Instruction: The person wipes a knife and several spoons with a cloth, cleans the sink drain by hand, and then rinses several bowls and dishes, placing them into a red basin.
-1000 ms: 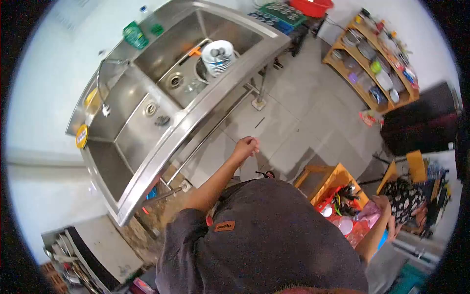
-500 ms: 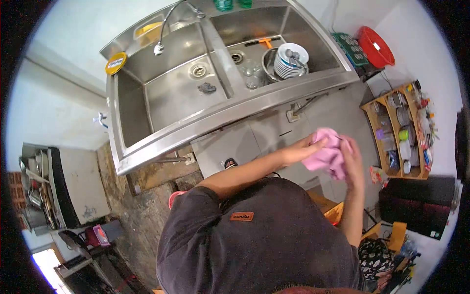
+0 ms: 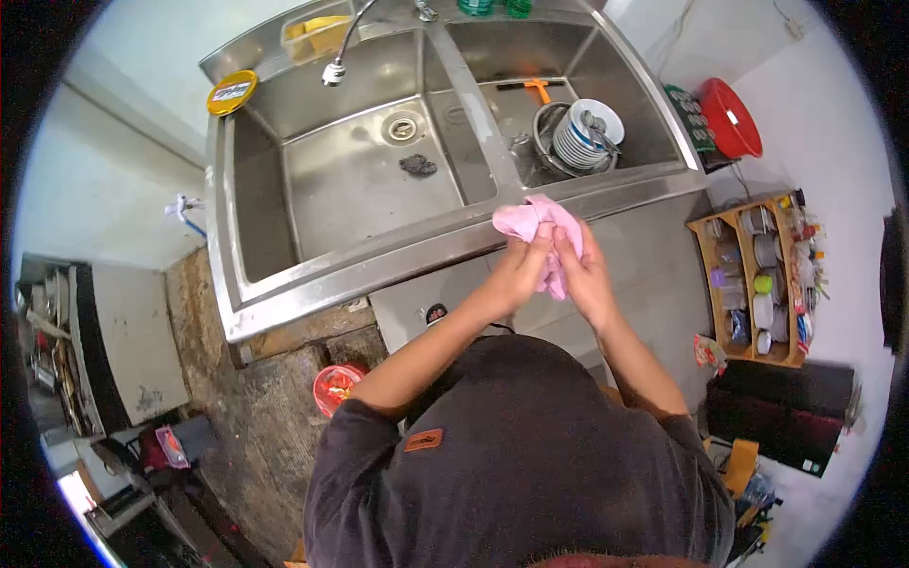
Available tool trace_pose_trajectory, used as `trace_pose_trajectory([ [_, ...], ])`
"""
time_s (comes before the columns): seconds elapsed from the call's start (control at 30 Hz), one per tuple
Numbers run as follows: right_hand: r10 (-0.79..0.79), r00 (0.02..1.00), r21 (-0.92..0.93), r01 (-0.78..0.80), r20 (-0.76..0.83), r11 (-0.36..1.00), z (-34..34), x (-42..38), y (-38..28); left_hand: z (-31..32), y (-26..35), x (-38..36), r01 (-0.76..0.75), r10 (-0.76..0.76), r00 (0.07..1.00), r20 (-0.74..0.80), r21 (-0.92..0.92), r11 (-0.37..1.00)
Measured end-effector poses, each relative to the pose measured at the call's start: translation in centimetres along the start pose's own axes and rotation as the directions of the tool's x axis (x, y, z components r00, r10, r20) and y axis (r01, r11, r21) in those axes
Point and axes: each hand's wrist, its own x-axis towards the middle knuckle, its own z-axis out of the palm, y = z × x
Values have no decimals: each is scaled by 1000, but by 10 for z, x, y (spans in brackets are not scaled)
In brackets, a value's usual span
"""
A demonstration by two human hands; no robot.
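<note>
A crumpled pink cloth (image 3: pixel 541 210) is bunched between my two hands, at the front edge of the steel sink (image 3: pixel 388 251). My left hand (image 3: pixel 523 269) grips it from the left, thumb pressed toward the middle. From the right, my right hand (image 3: pixel 586 273) wraps around it, and the thumbs almost meet. Some cloth sticks out above the fingers and a tail hangs below them. In the left basin lies a dark scouring pad (image 3: pixel 418 166). Stacked white bowls (image 3: pixel 578 142) with spoons on top stand in a metal pot in the right basin.
A flexible faucet (image 3: pixel 333 72) hangs over the left basin. An orange-handled squeegee (image 3: pixel 538 87) lies behind the bowls. On the rim sits a yellow lid (image 3: pixel 232 92). A wooden shelf (image 3: pixel 696 227) and a red basin (image 3: pixel 731 118) stand right; a red bucket (image 3: pixel 327 402) is on the floor.
Both hands have moved left with the pink cloth, closer to the sink's edge and together. The cloth, spread wider before, is now squeezed tighter. The view has shifted slightly.
</note>
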Motion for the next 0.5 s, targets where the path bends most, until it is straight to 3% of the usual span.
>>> trace_pose_trajectory([
  [0.03,8,1000,52,-7,-16,999,3,3,3,-7,9,-4,3,-3,1000,26,-13,1000],
  [0.13,-172,984,10,172,53,985,9,10,18,-42,35,-11,-64,16,990,139,353,934],
  [0.17,-165,986,-14,165,9,986,12,9,13,-53,37,-9,-106,23,981,193,432,896],
  [0.23,-33,999,148,27,37,989,14,9,1,-69,32,-8,-288,216,958,191,652,701],
  [0.3,32,997,156,-21,-72,987,-5,11,11,-66,45,-13,-48,71,996,-48,371,928],
  [0.33,100,986,184,-75,-133,980,-14,14,18,-73,46,-13,-61,72,997,-18,358,932],
  [0.4,87,960,129,-54,-267,990,-61,21,23,-97,48,-10,44,-44,999,-7,276,960],
  [0.5,70,825,-33,-107,-561,994,-149,37,13,-118,66,-11,101,-106,994,7,247,964],
])
